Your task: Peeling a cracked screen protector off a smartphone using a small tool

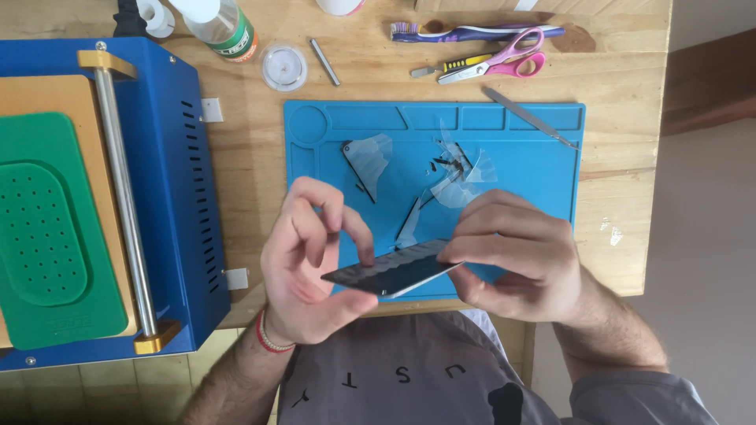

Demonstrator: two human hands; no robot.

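In the head view, the left hand (pixel 303 264) and the right hand (pixel 512 260) hold a flat dark phone screen (pixel 390 271) just above the near edge of the blue mat (pixel 543 169). The fingers of both hands pinch its two ends. Clear film scraps (pixel 465 173) lie on the mat. Behind the mat, pink scissors (pixel 504 63) lie on the wooden surface (pixel 622 71).

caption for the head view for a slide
Both hands, left hand and right hand, hold a phone screen over a blue mat.
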